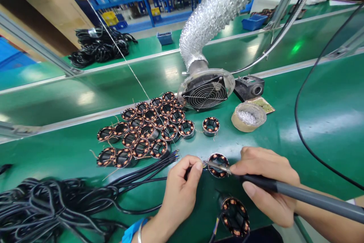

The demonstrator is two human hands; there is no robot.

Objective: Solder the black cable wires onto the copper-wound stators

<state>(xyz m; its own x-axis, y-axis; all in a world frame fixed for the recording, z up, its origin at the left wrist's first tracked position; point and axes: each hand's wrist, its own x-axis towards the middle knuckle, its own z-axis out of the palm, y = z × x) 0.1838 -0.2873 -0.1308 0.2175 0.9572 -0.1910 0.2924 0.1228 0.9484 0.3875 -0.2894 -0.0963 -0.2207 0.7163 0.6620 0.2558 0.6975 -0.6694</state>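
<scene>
My right hand grips a soldering iron, its metal tip reaching left across a copper-wound motor stator on the green bench. Thumb and forefinger of my left hand pinch the end of a black cable at the stator's left edge, where the iron's tip meets thin wires. Fine detail at that contact is too small to make out. Closer to me, another stator lies tilted, with coloured wires at its side.
Several stators stand grouped behind my left hand, and a single one sits apart. Black cables are heaped at left. A fume fan on a foil duct, a tub of wire and an iron holder stand behind.
</scene>
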